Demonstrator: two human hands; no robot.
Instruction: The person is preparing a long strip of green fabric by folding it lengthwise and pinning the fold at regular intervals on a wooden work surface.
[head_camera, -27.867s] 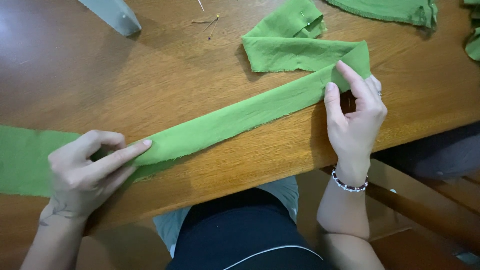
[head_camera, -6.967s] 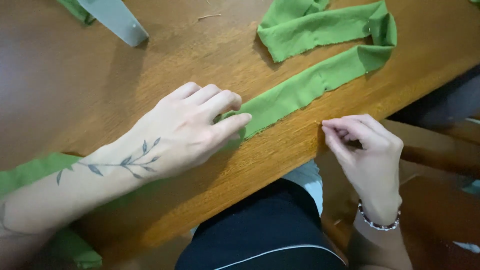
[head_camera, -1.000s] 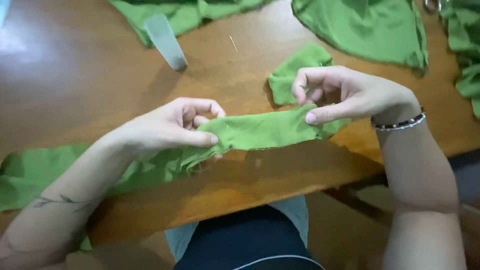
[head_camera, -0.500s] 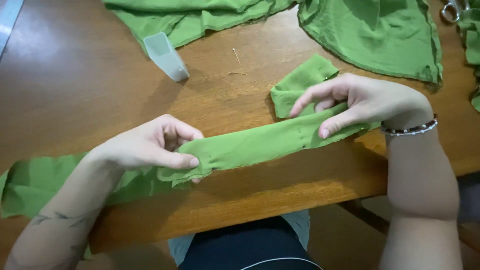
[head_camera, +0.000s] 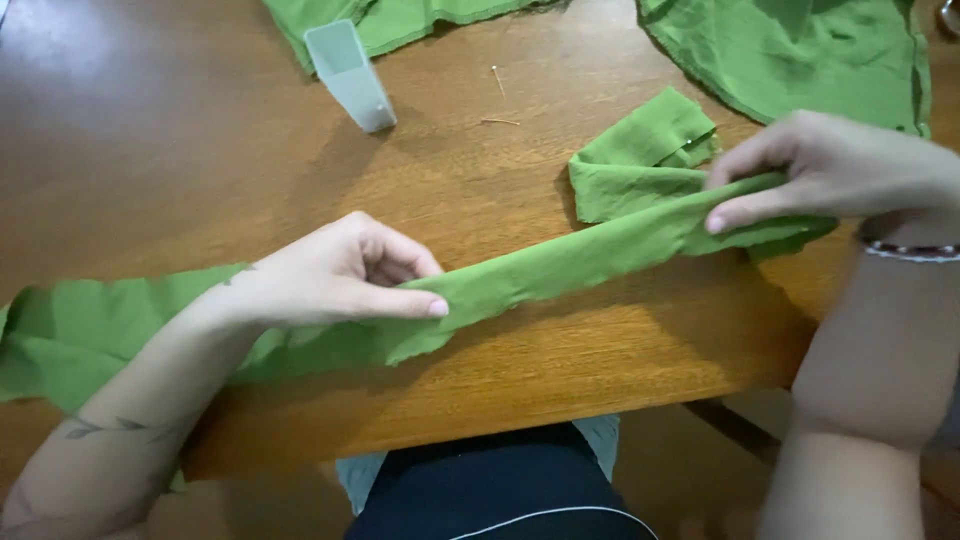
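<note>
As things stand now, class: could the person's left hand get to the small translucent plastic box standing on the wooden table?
Probably yes. The left hand pinches the long green fabric strip, but only bare wooden table lies between it and the translucent plastic box. It would need to let go of the strip first.

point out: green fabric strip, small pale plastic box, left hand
green fabric strip (head_camera: 580, 262), head view, on the stretch between the two hands
small pale plastic box (head_camera: 350, 75), head view, on its side face
left hand (head_camera: 325, 275), head view, on the back of the hand
</note>
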